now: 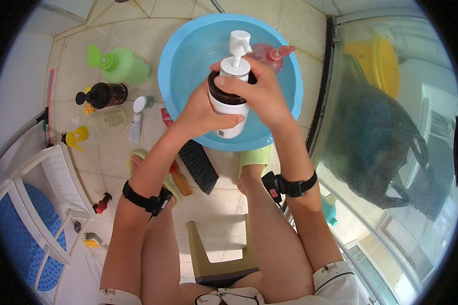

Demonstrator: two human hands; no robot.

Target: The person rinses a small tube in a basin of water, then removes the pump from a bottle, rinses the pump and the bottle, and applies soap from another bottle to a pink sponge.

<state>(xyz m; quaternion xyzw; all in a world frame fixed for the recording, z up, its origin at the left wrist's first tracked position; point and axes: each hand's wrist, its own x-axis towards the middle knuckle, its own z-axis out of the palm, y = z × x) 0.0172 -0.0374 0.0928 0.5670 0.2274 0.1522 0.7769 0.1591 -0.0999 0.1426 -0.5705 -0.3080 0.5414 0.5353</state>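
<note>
A white pump bottle (231,122) with a dark brown collar around its upper part is held upright over a light blue plastic basin (168,76). My left hand (202,110) wraps its lower body from the left side. Around the collar and neck, my right hand (261,89) is closed from the right, its thumb across the front. The white pump head (239,42) points up between the hands. A reddish translucent pump bottle (265,55) lies in the basin near its right rim. What holds the collar underneath is hidden.
Left of the basin lie a green pump bottle (126,65), a dark pump bottle (108,95), a clear bottle with a yellow pump (112,118) and a small tube (135,127). A black-bristled brush (199,166) lies below the basin. A glass partition (328,126) stands at right.
</note>
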